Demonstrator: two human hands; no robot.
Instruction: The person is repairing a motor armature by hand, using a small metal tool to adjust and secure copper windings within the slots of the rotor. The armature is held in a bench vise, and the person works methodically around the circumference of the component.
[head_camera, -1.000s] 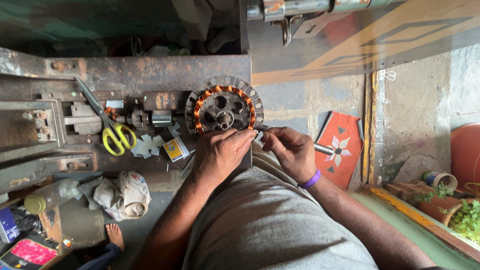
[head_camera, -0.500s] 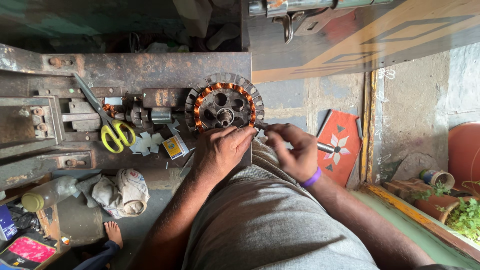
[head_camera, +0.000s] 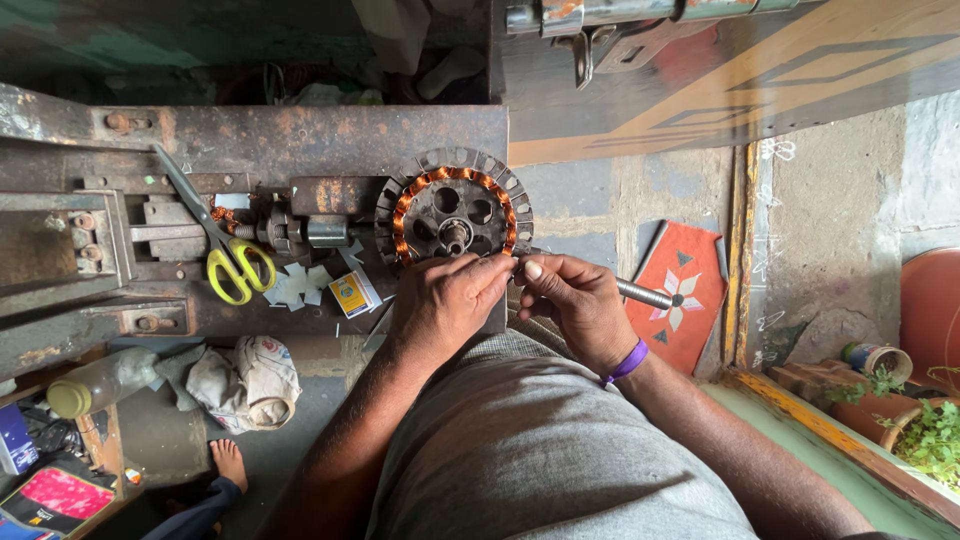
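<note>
A: Grip status?

B: Left hand lies cupped over the lower rim of the wound stator, fingers curled down onto it, so it looks like a brace to stop the ring turning. Right hand is closed around a thin metal rod tool; thumb and forefinger pinch near its tip, right at the stator's lower right edge. The tool's handle end sticks out to the right past the knuckles. Can't tell whether the tip touches the copper.

A: Where does the stator sit?

B: Flat side toward the camera, mounted on the shaft of a rusty winding jig, at the right end of the steel bench. Copper coils ring the inside, bare slot teeth around the outside. That probably keeps the slots facing the person and in reach.

A: What else is around?

B: Yellow-handled scissors lie on the jig left of the stator, white paper cut-outs and a small yellow box just beside them. Rag bundle and a bottle sit lower left. An orange patterned tile lies behind the right hand.

A: Obstructions?

B: The left hand hides the lower slots. The person's shirt covers the bench edge below. A purple wristband sits on the right wrist, well apart from the work.
</note>
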